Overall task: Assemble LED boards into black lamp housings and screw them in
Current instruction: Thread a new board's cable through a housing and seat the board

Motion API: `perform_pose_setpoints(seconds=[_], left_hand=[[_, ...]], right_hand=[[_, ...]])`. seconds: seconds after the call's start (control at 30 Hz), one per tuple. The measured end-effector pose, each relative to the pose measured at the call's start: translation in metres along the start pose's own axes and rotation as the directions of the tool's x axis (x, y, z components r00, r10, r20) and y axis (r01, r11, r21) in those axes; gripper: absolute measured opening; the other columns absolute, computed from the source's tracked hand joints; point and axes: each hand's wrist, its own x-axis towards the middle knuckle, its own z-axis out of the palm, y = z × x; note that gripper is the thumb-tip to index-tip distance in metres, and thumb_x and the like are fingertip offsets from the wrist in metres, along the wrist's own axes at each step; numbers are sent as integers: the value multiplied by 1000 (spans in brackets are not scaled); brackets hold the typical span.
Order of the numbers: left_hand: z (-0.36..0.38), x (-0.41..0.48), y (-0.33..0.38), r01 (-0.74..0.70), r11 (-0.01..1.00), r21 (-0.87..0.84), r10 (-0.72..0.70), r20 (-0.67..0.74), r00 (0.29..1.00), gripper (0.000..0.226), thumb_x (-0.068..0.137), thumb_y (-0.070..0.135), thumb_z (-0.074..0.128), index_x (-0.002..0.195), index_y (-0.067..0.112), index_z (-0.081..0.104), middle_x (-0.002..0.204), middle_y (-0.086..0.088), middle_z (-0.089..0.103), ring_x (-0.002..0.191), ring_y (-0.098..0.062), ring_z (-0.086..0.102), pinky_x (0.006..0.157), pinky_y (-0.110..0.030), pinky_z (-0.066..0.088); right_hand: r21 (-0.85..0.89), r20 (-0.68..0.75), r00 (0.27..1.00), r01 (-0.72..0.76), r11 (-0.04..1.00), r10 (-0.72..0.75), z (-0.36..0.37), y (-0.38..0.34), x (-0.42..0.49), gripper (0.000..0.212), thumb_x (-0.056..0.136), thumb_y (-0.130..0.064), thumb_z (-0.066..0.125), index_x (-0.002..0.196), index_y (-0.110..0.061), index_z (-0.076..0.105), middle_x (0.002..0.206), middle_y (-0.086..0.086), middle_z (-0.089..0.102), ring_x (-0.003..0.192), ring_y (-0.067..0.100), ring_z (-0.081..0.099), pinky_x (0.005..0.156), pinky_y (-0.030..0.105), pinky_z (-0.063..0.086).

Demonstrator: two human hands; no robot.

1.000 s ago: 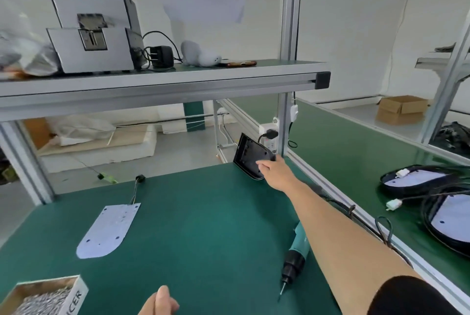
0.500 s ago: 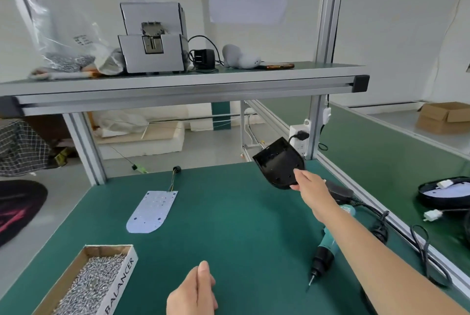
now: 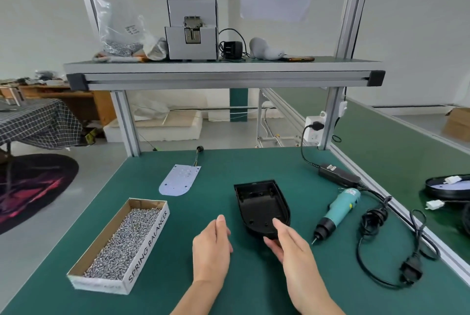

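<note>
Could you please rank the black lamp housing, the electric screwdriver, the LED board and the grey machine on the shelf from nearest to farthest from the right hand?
1. black lamp housing: gripped by the right hand.
2. electric screwdriver: just to its right.
3. LED board: back left on the mat.
4. grey machine: up on the shelf.

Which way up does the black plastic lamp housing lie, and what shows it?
Open side up: the black plastic lamp housing shows its hollow interior and raised walls, with no board inside.
</note>
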Motion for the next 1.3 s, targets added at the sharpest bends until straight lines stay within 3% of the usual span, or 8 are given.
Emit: perform_pose_setpoints(seconds=[0.13,0.4,0.67,0.83,0.93,1.07,1.17,1.3], left_hand=[[-1,0,0,27,999,-22,-27,-6,1000,50,102,44,39,70,14,62,52,-2,63,43,-10,48,50,-27,46],[1,2,2,39,999,10,-39,5,999,49,102,42,38,70,13,62,51,-2,63,45,-12,50,56,-30,49],[-18,57,31,20,1000,-9,-20,-28,999,29,96,29,48,77,12,62,57,-1,66,46,-10,53,50,-26,45],[-37,155,54,-16,954,299,50,-106,993,13,92,13,49,86,14,60,87,-4,66,74,-23,56,63,-27,42],[-40,208,51,115,857,503,-73,-103,992,10,89,20,56,86,11,59,114,-20,62,102,-37,59,85,-37,50],[-43,246,29,304,651,695,-327,-104,939,70,86,57,57,138,11,50,140,-14,41,122,-33,44,93,-37,40],[-41,259,12,307,525,794,-344,-132,930,81,78,66,63,138,14,49,139,-12,42,126,-30,41,101,-38,37],[-40,271,15,305,461,833,-392,-117,913,98,67,69,76,141,12,44,140,-9,45,130,-29,43,107,-38,39]], right_hand=[[-253,47,996,84,964,-74,-4,15,-19,33,107,-17,45,134,-31,59,124,-9,58,95,1,72,94,21,48],[-760,205,944,320,566,-259,-20,12,-19,45,100,-18,56,139,-43,55,90,-6,51,86,7,55,75,11,40],[-792,251,894,410,453,-371,-20,22,-18,32,96,-18,61,122,-36,67,87,-15,50,81,8,53,72,21,41],[-802,237,915,374,466,-328,-15,18,-15,31,93,-20,61,113,-44,65,85,-9,51,76,6,55,72,18,46],[-798,228,922,361,483,-313,-14,17,-14,31,92,-22,62,112,-47,63,87,-10,51,75,5,55,71,15,45],[-777,254,896,414,475,-366,-16,22,-8,39,74,-10,82,98,-40,72,74,-14,50,57,4,51,55,12,44],[-801,325,851,479,359,-412,-16,22,-5,59,45,-1,94,87,-36,72,64,-15,46,47,2,46,42,7,39],[-805,308,837,483,346,-452,-18,24,-1,67,37,1,96,87,-37,69,63,-15,47,43,3,44,39,10,40]])
